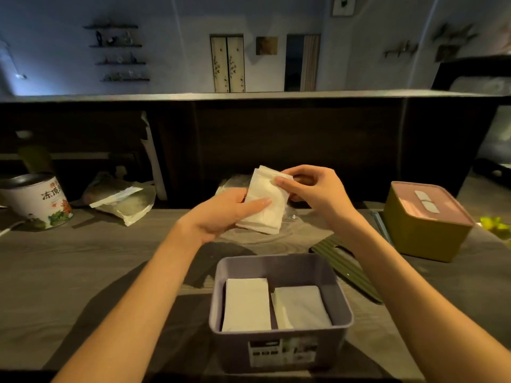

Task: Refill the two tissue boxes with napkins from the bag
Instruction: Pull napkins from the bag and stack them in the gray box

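head view showed left hand [221, 214] and right hand [309, 189] pinching a napkin stack [266, 205] above the open purple box [279, 310], likely squaring it to fit.

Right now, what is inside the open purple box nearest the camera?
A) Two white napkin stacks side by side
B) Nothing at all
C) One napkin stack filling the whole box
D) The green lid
A: the purple box holds two napkin stacks side by side, while both hands hold another napkin bundle above the table, and the green lid lies outside on the table.
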### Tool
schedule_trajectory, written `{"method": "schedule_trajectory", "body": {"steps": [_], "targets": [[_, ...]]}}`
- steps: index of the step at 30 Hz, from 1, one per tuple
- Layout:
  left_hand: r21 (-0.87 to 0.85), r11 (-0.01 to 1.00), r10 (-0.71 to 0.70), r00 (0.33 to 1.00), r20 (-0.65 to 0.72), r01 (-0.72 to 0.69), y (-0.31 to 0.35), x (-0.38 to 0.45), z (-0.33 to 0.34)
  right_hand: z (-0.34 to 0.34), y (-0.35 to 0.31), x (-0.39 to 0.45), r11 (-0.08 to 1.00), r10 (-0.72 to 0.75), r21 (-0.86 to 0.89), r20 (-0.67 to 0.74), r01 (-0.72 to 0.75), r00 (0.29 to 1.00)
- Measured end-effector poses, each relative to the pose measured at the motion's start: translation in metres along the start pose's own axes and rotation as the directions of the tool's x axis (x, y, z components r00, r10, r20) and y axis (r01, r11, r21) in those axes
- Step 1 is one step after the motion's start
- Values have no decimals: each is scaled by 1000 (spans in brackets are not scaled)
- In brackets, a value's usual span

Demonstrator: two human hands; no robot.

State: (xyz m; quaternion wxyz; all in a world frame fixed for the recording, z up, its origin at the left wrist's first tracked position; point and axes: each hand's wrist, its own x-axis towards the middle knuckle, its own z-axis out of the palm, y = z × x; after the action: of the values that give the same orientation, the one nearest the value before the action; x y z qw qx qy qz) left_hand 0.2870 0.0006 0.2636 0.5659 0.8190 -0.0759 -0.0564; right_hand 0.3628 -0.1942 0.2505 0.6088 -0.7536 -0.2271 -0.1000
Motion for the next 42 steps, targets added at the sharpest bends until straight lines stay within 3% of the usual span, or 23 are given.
{"method": "schedule_trajectory", "body": {"steps": [10,20,22,25,29,32,34,39,42], "targets": [[244,969,-58,997,51,44,23,-65,46,-45,-38,-59,926,178,-370,258,-73,950],[387,908,-171,985,-6,160,8,-86,87,-51,-54,-95,725,221,-682,367,99,904],[456,875,-183,983,-3,164,7,-86,90,-43,-57,-100,662,200,-733,377,159,904],[537,832,-180,983,23,140,6,-86,90,-29,-60,-112,467,164,-841,386,273,908],[632,771,-196,974,111,83,11,-86,77,-22,-69,-125,355,236,-881,409,313,882],[643,763,-151,984,91,58,16,-88,60,-15,-77,-126,257,230,-890,434,376,871],[711,703,-122,990,71,35,16,-89,53,-10,-77,-123,209,213,-883,460,420,862],[906,422,-195,974,118,-25,8,-89,58,6,-59,-123,191,380,-868,496,459,780],[892,450,-182,974,138,-42,11,-86,52,6,-56,-116,229,400,-860,510,456,761]]}}
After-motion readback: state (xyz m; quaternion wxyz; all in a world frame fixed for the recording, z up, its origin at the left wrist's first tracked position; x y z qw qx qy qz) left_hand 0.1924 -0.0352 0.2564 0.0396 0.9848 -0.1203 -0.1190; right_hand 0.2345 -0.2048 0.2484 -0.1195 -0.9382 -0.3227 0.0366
